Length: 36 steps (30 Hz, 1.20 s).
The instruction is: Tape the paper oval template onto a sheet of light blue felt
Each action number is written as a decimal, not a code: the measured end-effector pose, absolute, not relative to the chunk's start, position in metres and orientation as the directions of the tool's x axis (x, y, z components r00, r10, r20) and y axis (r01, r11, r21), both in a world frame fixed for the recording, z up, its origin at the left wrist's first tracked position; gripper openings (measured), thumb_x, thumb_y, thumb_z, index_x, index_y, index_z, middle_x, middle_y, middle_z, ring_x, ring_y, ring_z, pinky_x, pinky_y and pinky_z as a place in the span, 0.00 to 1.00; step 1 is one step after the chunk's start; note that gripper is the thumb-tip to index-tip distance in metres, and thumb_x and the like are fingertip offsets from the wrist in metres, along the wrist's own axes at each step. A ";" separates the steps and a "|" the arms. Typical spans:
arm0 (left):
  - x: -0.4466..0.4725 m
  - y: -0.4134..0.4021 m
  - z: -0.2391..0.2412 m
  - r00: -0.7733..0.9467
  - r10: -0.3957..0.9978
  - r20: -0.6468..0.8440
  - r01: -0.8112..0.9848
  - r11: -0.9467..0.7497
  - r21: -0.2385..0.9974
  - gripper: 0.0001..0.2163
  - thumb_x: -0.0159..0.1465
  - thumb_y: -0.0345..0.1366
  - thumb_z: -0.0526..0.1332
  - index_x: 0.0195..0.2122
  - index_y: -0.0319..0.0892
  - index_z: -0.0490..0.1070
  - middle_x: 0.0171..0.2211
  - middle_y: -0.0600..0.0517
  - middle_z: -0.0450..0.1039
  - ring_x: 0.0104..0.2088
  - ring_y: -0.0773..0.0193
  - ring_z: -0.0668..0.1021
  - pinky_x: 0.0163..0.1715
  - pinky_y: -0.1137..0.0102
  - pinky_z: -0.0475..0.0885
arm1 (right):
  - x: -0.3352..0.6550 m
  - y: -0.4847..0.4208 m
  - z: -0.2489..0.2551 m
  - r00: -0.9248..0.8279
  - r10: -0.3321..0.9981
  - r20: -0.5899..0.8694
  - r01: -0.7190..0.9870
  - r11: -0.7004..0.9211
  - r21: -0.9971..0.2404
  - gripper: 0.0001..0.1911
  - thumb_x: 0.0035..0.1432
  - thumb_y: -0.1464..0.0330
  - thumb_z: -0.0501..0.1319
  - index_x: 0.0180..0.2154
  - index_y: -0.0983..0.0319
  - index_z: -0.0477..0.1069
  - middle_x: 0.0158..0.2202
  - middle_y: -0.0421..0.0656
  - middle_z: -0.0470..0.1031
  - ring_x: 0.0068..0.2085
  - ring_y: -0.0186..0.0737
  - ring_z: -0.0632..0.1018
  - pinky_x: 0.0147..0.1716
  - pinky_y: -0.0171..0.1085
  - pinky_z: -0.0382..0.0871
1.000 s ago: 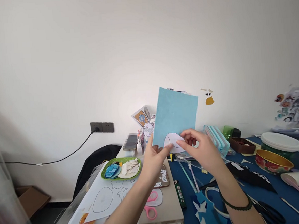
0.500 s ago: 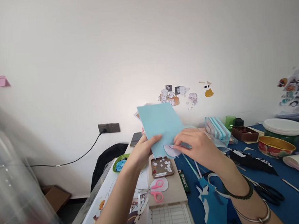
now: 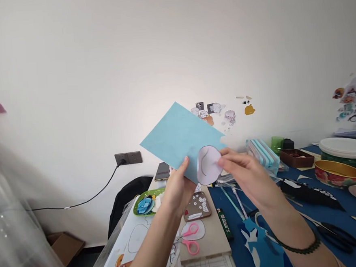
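Blue sheet (image 3: 178,135) was held narrowly in the left grip (image 3: 181,186), thumb on the front face near the lower edge, fingers mostly hidden behind. White cut-out (image 3: 209,168) was pinched at its right edge in the right grip (image 3: 247,171), before the sheet's lower right part; whether the two were touching could not be told.

Progress, as judged: cut-out looked fully trimmed, a curved line drawn inside; sheet seemed barely worked, a bite missing from the corner by the right grip, no traced shape made out.

Counts: sheet, one; held cut-out, one. Below the left grip: one brown tray (image 3: 209,212), small white pieces uncountable; lower, one rounded white piece (image 3: 200,231), partly covered by pink-handled scissors (image 3: 183,239). Scissors, two pairs: black-handled scissors (image 3: 334,232) were seen below right of the right grip.
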<state>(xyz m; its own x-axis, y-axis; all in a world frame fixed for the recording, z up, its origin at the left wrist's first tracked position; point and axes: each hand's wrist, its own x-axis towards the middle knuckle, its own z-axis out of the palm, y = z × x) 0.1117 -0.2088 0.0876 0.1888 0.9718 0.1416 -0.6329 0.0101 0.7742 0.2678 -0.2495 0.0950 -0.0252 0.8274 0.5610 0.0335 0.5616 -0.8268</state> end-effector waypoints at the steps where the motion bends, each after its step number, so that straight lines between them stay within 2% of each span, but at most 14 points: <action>1: 0.115 -0.211 0.086 0.225 0.966 0.125 -0.624 0.044 0.780 0.06 0.58 0.32 0.63 0.37 0.41 0.74 0.35 0.51 0.77 0.41 0.62 0.76 0.39 0.72 0.73 | 0.263 -0.245 0.092 -0.037 0.840 0.541 0.057 0.542 -0.838 0.14 0.55 0.57 0.61 0.26 0.59 0.77 0.34 0.43 0.70 0.38 0.40 0.72 0.39 0.40 0.71; 3: 0.119 -0.215 0.084 0.280 0.954 0.109 -0.625 0.095 0.775 0.03 0.59 0.30 0.61 0.30 0.39 0.74 0.29 0.53 0.74 0.34 0.67 0.75 0.35 0.76 0.71 | 0.255 -0.239 0.087 -0.022 0.852 0.522 0.138 0.520 -0.843 0.14 0.55 0.57 0.61 0.26 0.59 0.76 0.32 0.43 0.69 0.36 0.39 0.71 0.37 0.40 0.69; 6: 0.119 -0.216 0.083 0.340 0.938 0.071 -0.642 0.176 0.747 0.07 0.59 0.30 0.59 0.26 0.37 0.73 0.27 0.52 0.72 0.31 0.69 0.73 0.33 0.76 0.70 | 0.252 -0.237 0.084 -0.004 0.839 0.544 0.244 0.528 -0.813 0.12 0.55 0.58 0.62 0.26 0.59 0.75 0.32 0.42 0.71 0.36 0.40 0.71 0.36 0.40 0.66; 9: 0.118 -0.214 0.083 0.373 0.927 0.025 -0.640 0.237 0.731 0.06 0.58 0.31 0.60 0.27 0.36 0.73 0.29 0.51 0.72 0.32 0.69 0.73 0.33 0.75 0.70 | 0.254 -0.236 0.085 -0.032 0.834 0.551 0.284 0.537 -0.795 0.11 0.55 0.59 0.62 0.27 0.58 0.75 0.33 0.42 0.75 0.40 0.43 0.72 0.39 0.41 0.66; 16: 0.118 -0.214 0.082 0.402 0.915 0.035 -0.603 0.235 0.762 0.04 0.58 0.32 0.61 0.30 0.37 0.73 0.30 0.50 0.72 0.32 0.67 0.73 0.34 0.73 0.71 | 0.258 -0.234 0.085 -0.019 0.843 0.538 0.342 0.511 -0.789 0.12 0.55 0.58 0.61 0.28 0.58 0.76 0.31 0.41 0.75 0.35 0.41 0.73 0.36 0.40 0.66; 19: 0.117 -0.214 0.082 0.383 0.924 0.007 -0.579 0.234 0.781 0.04 0.57 0.33 0.62 0.29 0.37 0.74 0.31 0.50 0.73 0.33 0.67 0.74 0.35 0.74 0.71 | 0.256 -0.238 0.087 -0.032 0.845 0.533 0.356 0.508 -0.784 0.11 0.56 0.60 0.61 0.28 0.59 0.75 0.30 0.41 0.75 0.35 0.40 0.73 0.35 0.39 0.66; 22: 0.113 -0.210 0.082 0.260 0.964 0.054 -0.547 0.101 0.831 0.04 0.56 0.34 0.64 0.30 0.38 0.74 0.34 0.50 0.75 0.35 0.65 0.75 0.35 0.73 0.71 | 0.258 -0.243 0.092 -0.062 0.828 0.557 0.348 0.541 -0.765 0.11 0.57 0.61 0.59 0.27 0.59 0.73 0.28 0.40 0.73 0.33 0.38 0.71 0.33 0.37 0.65; 25: 0.104 -0.204 0.083 0.060 0.988 0.140 -0.466 -0.096 0.880 0.12 0.55 0.35 0.67 0.40 0.40 0.74 0.43 0.48 0.76 0.41 0.61 0.76 0.37 0.71 0.72 | 0.271 -0.247 0.098 0.012 0.801 0.599 0.280 0.572 -0.771 0.10 0.57 0.61 0.60 0.28 0.59 0.72 0.29 0.40 0.72 0.33 0.37 0.72 0.33 0.36 0.66; 27: 0.094 -0.200 0.084 0.077 0.981 0.177 -0.357 -0.139 0.924 0.15 0.55 0.38 0.67 0.44 0.41 0.73 0.44 0.46 0.76 0.42 0.57 0.77 0.38 0.69 0.73 | 0.288 -0.248 0.101 0.141 0.777 0.614 0.215 0.581 -0.785 0.10 0.55 0.60 0.62 0.28 0.59 0.73 0.29 0.40 0.73 0.34 0.38 0.73 0.35 0.36 0.67; 30: 0.079 -0.193 0.087 0.140 0.955 0.260 -0.182 -0.233 0.955 0.15 0.55 0.43 0.67 0.41 0.40 0.75 0.41 0.46 0.78 0.40 0.56 0.78 0.36 0.68 0.74 | 0.316 -0.246 0.103 0.294 0.715 0.634 0.176 0.611 -0.772 0.10 0.52 0.57 0.65 0.29 0.57 0.75 0.29 0.39 0.73 0.34 0.39 0.73 0.36 0.37 0.68; 32: 0.074 -0.189 0.088 0.116 0.940 0.319 -0.100 -0.309 0.946 0.14 0.54 0.44 0.68 0.38 0.41 0.76 0.38 0.47 0.79 0.37 0.58 0.78 0.34 0.70 0.73 | 0.329 -0.245 0.105 0.280 0.718 0.637 0.226 0.595 -0.771 0.11 0.52 0.56 0.64 0.29 0.57 0.75 0.33 0.41 0.74 0.37 0.40 0.74 0.39 0.38 0.67; 36: 0.070 -0.185 0.090 0.094 0.939 0.332 -0.011 -0.333 0.943 0.15 0.51 0.45 0.69 0.34 0.39 0.77 0.32 0.48 0.78 0.30 0.62 0.76 0.27 0.73 0.69 | 0.331 -0.245 0.107 0.060 0.850 0.524 0.371 0.468 -0.802 0.15 0.53 0.56 0.63 0.24 0.59 0.74 0.46 0.43 0.72 0.45 0.44 0.73 0.44 0.40 0.65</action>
